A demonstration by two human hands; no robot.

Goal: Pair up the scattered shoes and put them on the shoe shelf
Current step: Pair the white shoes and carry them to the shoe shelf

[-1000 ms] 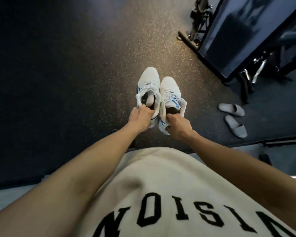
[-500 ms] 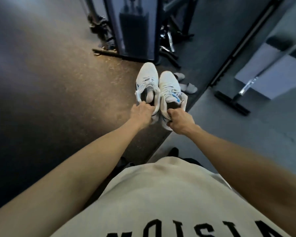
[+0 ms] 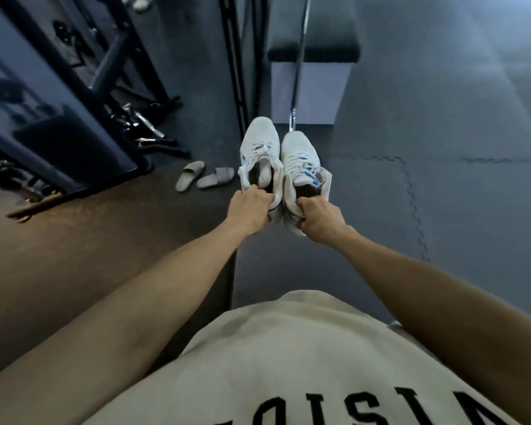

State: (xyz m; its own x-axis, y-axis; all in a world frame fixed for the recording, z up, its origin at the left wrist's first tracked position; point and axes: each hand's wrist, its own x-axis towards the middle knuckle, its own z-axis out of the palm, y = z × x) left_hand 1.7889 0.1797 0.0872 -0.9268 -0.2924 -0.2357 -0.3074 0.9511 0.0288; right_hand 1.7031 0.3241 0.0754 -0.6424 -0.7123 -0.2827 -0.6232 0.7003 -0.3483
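The left hand grips the heel collar of the left white sneaker, the right hand grips the right white sneaker. Both sneakers are side by side (touching), toes pointing away, above the floor. Grey slides lie left of them.

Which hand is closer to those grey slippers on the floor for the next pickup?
Left hand: the slippers lie on its side. Both hands, right too, grip sneakers.

Head camera (wide-angle) looks steeply down, close.
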